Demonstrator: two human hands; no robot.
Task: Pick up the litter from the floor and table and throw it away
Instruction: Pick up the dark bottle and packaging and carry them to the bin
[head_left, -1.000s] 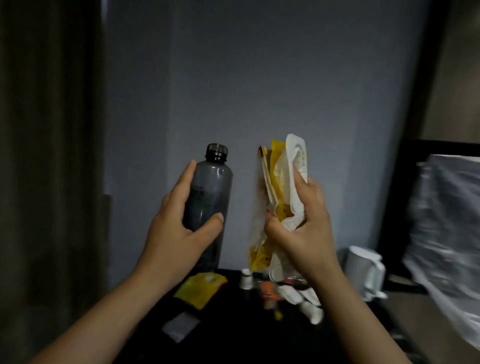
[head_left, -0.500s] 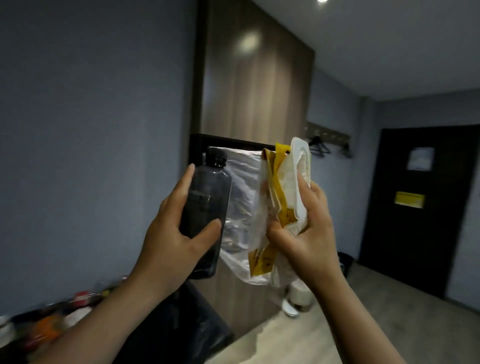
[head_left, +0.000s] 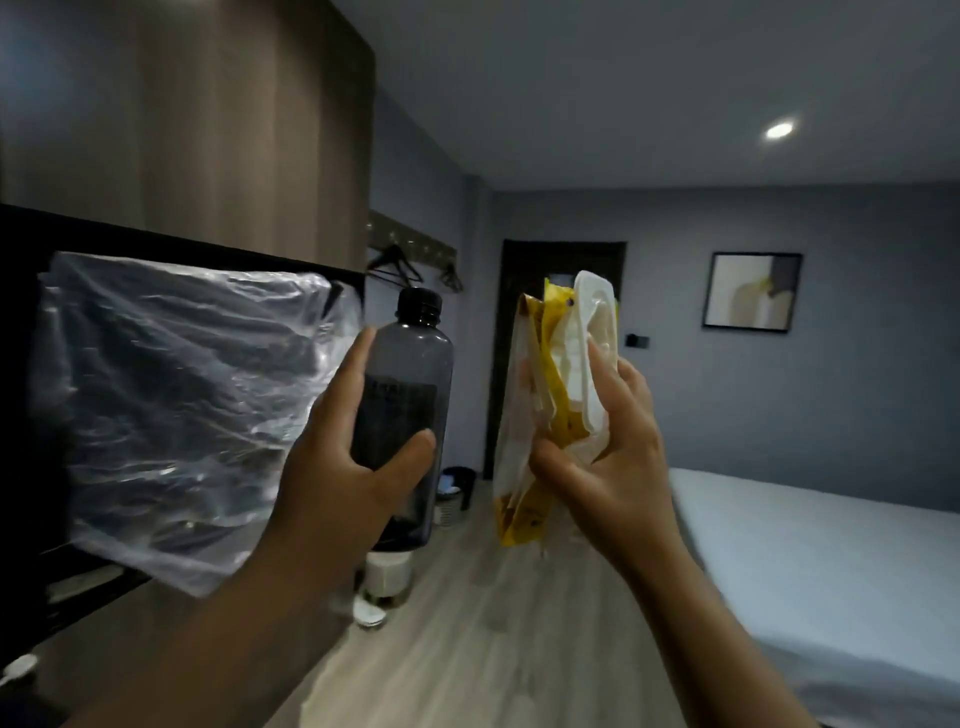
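Bed at right, clear plastic sheet at left; raised between them, dark capped bottle clasped upright in left hand, bundle of yellow-and-white wrappers pinched in right hand; small bin on far floor

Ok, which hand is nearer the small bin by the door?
Left. In this view the left hand with its bottle sits just left of the bin; the right hand is farther right.

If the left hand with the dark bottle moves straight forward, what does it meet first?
Probably nothing close. Past the left hand and its dark bottle, open floor leads to a small bin by the far wall; depth is unclear.
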